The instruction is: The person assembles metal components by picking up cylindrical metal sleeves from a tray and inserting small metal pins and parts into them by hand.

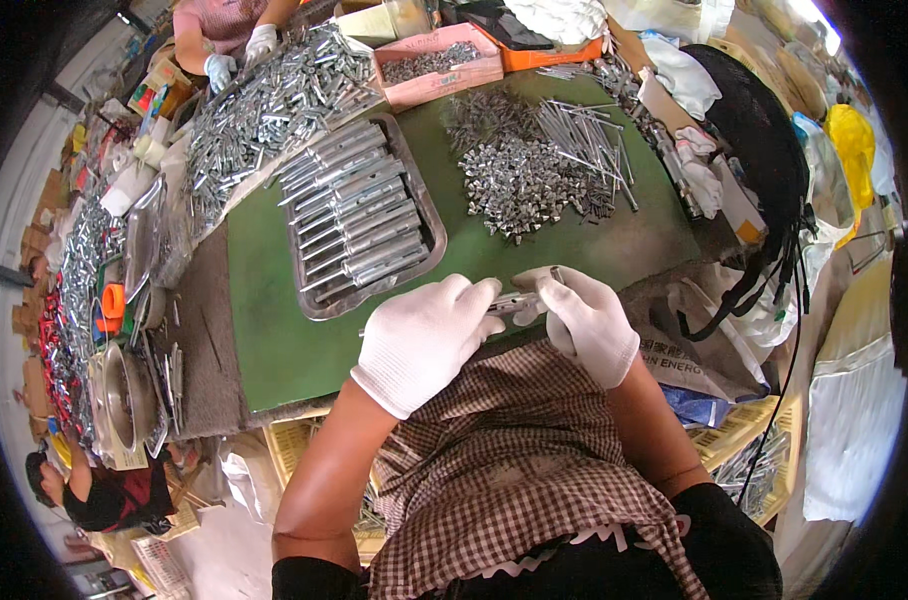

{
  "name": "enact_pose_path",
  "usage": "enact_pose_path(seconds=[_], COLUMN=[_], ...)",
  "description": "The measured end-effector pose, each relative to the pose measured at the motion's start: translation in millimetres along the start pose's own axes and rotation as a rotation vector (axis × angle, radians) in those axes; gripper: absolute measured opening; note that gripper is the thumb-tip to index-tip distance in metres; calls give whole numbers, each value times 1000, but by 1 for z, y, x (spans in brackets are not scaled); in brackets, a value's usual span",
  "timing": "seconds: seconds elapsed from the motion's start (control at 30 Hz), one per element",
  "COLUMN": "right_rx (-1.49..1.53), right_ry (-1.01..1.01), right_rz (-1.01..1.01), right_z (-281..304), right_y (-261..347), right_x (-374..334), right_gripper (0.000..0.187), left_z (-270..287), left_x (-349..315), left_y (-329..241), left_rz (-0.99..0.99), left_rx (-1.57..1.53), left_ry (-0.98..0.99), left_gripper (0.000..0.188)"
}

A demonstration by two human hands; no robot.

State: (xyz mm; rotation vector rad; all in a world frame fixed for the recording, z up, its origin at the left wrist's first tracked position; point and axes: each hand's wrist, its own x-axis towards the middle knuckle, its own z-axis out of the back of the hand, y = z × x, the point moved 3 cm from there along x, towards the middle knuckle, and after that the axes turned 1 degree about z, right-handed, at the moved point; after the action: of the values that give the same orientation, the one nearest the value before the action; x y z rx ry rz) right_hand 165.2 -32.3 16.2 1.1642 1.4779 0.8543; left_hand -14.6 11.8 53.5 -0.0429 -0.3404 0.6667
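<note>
My white-gloved left hand [429,335] is closed round a slim silver metal tube [511,304], which lies roughly level over the near edge of the green mat [264,365]. At the tube's right end, my gloved right hand [586,318] has its fingers pinched together. A small dark tip shows by its fingertips, too small to name. Beyond my left hand, a metal tray [436,225] holds a row of several silver tube assemblies [364,215] with thin rods sticking out leftward. Ahead of my right hand lie a heap of small shiny metal pieces [514,185] and loose long pins [584,140].
A pink box [444,85] of small parts and an orange tray [554,55] stand at the far edge. Metal tubes are piled [274,105] at the far left, near another person's gloved hands [239,60]. A black mesh bag [754,130] hangs at right.
</note>
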Motion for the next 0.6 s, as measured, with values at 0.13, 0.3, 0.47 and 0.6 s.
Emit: enact_pose_path(seconds=[0.13, 0.3, 0.47, 0.6], right_rx=[-372, -436, -946, -1153], right_ry=[-54, -84, -362, -444], right_rz=[25, 49, 571, 615], right_z=[6, 10, 19, 19], right_y=[-8, -9, 6, 6], right_x=[7, 12, 30, 57], right_gripper=[32, 30, 13, 18], left_z=[-1, -7, -17, -28], left_x=[-6, -9, -9, -3], left_y=[-2, -3, -8, -18], left_rz=[68, 85, 197, 314], left_rx=[-45, -141, -63, 53], left_ry=[26, -76, -8, 100], left_gripper=[37, 29, 24, 21])
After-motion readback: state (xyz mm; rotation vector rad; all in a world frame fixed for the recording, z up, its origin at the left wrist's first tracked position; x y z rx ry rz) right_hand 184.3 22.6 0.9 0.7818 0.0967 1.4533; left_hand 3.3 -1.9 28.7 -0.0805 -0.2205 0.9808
